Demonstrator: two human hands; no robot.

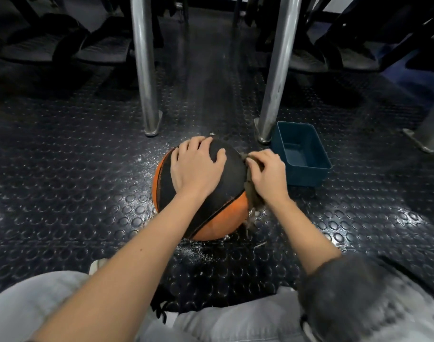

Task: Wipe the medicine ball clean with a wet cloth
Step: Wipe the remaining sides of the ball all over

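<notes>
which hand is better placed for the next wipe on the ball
Right. The right hand grips the frayed brown cloth against the side of the orange-and-black medicine ball; the left hand lies spread on top, steadying it.

The floor (75,169) is dark rubber covered in raised round studs, shiny with wet in patches. At the centre of the frame a black-and-orange medicine ball (232,174) sits on it, ringed by white specks and droplets (191,250), and just right of it stands a blue rectangular tub (307,175). Above the ball two polished metal legs (144,70) come down onto the floor on small foot plates, the right one just beside the tub's upper-left corner.
</notes>
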